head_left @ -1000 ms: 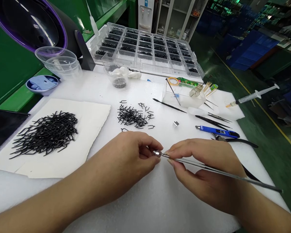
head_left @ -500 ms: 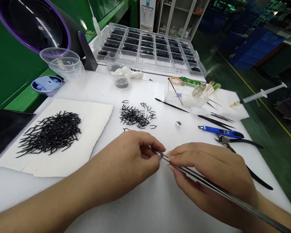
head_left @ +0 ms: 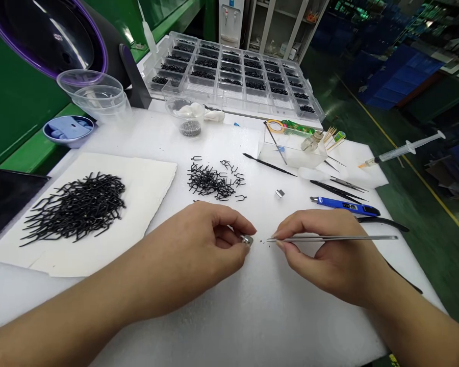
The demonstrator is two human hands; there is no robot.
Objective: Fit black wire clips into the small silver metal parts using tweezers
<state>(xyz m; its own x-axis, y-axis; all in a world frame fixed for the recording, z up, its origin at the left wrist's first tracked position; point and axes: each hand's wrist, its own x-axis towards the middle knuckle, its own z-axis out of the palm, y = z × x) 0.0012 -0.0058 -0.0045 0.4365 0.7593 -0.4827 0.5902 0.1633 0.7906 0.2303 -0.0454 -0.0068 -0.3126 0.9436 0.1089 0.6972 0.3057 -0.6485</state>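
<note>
Between the thumb and fingers of my left hand (head_left: 199,255) is a small shiny metal piece (head_left: 247,239). My right hand (head_left: 332,250) is closed around metal tweezers (head_left: 340,238), held almost level with the tips pointing left. Just off those tips lie several tiny dark specks (head_left: 262,241) on the white work surface. The tips stand apart from the metal piece. Beyond my hands lies a loose pile of small black forked pieces (head_left: 214,181). A second small metal piece (head_left: 279,193) rests to the right of that pile.
At left, a larger heap of black forked pieces (head_left: 78,206) lies on white paper (head_left: 153,176). A compartment tray (head_left: 229,102) stands at the back. To the right are a blue cutter pen (head_left: 344,205), dark tweezers (head_left: 336,190), a syringe (head_left: 401,149) and pliers partly behind my right hand.
My right hand has drawn the tweezers away from the metal piece and turned them nearly level. My left hand keeps its hold. Tiny specks now show between the hands.
</note>
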